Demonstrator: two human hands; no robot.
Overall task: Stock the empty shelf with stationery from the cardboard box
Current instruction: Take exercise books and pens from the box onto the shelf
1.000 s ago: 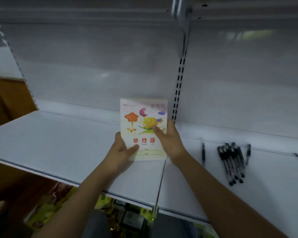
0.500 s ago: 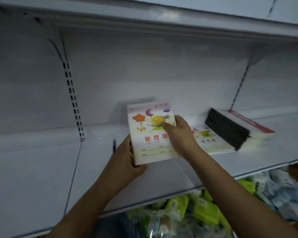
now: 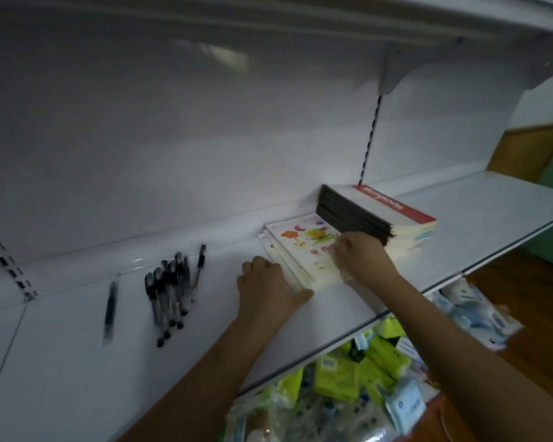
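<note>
A stack of thin exercise books (image 3: pixel 300 247) with a cartoon cover lies flat on the white shelf (image 3: pixel 77 362). My left hand (image 3: pixel 267 290) grips the stack's near left corner, thumb along its front edge. My right hand (image 3: pixel 363 255) lies on top of the stack with curled fingers on the cover. Against the stack's right side stands a taller pile of black-spined notebooks (image 3: pixel 374 215) with a red and white cover. Several black pens (image 3: pixel 170 288) lie in a loose bunch to the left, one more pen (image 3: pixel 110 309) apart from them. The cardboard box is out of view.
A slotted upright (image 3: pixel 369 138) runs up the back panel behind the notebooks, another (image 3: pixel 7 263) at far left. An upper shelf overhangs the top. Below the shelf edge lie green and blue packets (image 3: pixel 358 374). Bare shelf extends right of the notebooks and in front of the pens.
The exercise books went from upright in both hands to lying flat on the stack beside the black notebooks. The view swung right along the shelf.
</note>
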